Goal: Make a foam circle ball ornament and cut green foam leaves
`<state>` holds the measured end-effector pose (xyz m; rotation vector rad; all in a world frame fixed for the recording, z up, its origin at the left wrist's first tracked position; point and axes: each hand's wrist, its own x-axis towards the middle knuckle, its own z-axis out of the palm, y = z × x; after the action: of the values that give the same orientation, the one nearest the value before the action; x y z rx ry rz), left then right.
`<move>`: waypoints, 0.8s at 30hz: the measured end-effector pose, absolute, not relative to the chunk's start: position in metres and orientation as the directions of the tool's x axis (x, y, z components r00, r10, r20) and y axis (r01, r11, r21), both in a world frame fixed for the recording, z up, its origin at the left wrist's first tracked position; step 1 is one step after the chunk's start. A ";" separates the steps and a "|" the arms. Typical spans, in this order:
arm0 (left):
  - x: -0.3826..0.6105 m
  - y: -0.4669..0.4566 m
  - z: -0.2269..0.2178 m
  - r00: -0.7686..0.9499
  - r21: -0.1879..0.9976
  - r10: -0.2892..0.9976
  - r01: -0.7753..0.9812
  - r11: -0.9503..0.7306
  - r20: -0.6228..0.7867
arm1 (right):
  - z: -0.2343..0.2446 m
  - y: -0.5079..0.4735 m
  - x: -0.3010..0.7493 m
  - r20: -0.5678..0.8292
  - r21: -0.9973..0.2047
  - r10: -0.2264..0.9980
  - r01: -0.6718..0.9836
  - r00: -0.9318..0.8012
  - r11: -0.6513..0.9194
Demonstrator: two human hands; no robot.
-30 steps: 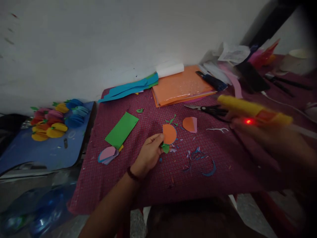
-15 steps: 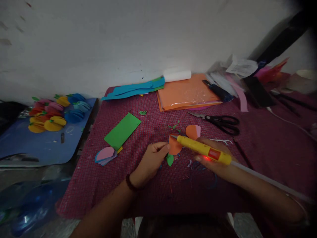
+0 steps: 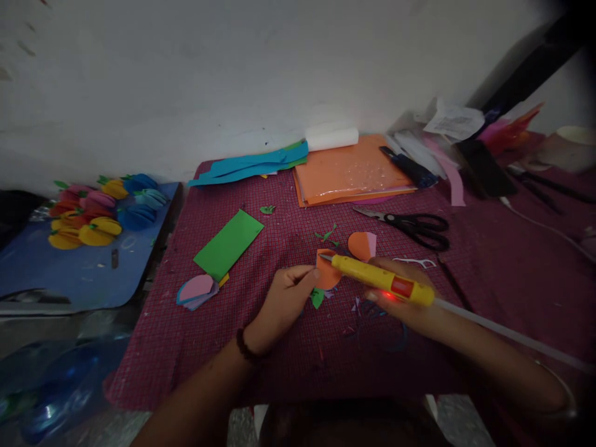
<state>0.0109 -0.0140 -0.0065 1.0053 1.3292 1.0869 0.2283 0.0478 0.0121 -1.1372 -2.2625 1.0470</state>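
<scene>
My left hand (image 3: 288, 298) is closed, pinching an orange foam piece (image 3: 328, 273) by its left edge between thumb and fingers. My right hand (image 3: 403, 304) is wrapped round a yellow hot glue gun (image 3: 372, 276), a slim pen-shaped one with a lit red switch. Its metal tip is at the upper part of the orange piece; whether they touch I cannot tell. A long whitish glue stick (image 3: 493, 332) runs out of its back end. Just below the orange piece lies a green leaf cutout (image 3: 317, 298). Another orange and pink foam piece (image 3: 362, 246) rests beyond the gun.
Black-handled scissors (image 3: 414, 225), a green foam rectangle (image 3: 230, 243) and a stack of cut foam pieces (image 3: 197, 290) lie on the red checked cloth (image 3: 223, 347). Orange sheets (image 3: 344, 174) and a utility knife (image 3: 412, 169) are near the wall. Finished foam shapes (image 3: 100, 226) sit on a blue board (image 3: 84, 279).
The orange piece has tilted slightly, showing more of its face under the glue gun's tip. Both hands keep their holds, and the view has shifted a little.
</scene>
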 end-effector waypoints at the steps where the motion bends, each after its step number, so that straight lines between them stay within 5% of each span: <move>1: 0.011 -0.014 -0.007 -0.057 0.977 0.975 -0.020 0.213 -0.214 | 0.012 0.047 0.228 0.015 -0.762 0.807 0.516 -0.590 0.392; 24: 0.009 -0.013 -0.002 -0.094 0.987 0.984 0.036 0.154 -0.150 | -0.002 0.047 0.232 0.152 -0.745 0.821 0.482 -0.551 0.462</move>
<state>0.0094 -0.0128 -0.0024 1.0810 1.3761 1.1398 0.2323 0.0470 -0.0018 -1.0840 -2.2148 0.8993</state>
